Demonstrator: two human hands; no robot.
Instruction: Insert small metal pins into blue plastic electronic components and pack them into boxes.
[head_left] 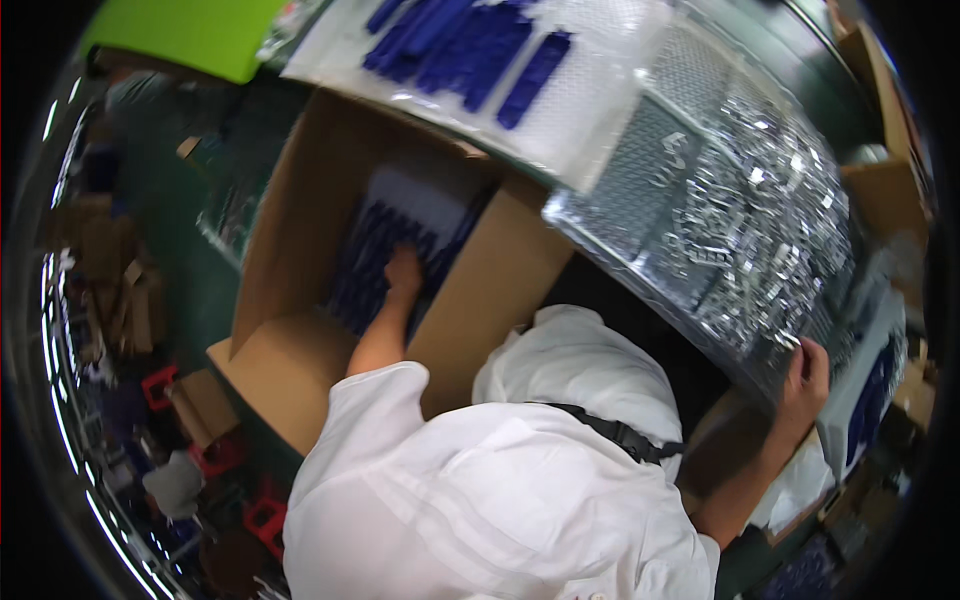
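Observation:
My left hand (403, 268) reaches down into an open cardboard box (270, 235), over dark blue strip-shaped pieces (362, 250) lying side by side. Its fingers are blurred and foreshortened, so I cannot tell whether they grip a piece. At the near right edge of a metal tray, my right hand (808, 378) has thumb and fingers drawn together on a small shiny metal piece (786, 341). Beside it spreads a large heap of similar small metal pieces (750, 220) on the tray (640, 150).
More blue strips (450, 45) lie on white wrapping sheet (600, 50) on the table beyond the box. A box flap (500, 270) rises between my left arm and body. Red stools (265, 515) and cartons (203, 408) stand on the floor at left. A wrapped bundle (870, 400) stands at right.

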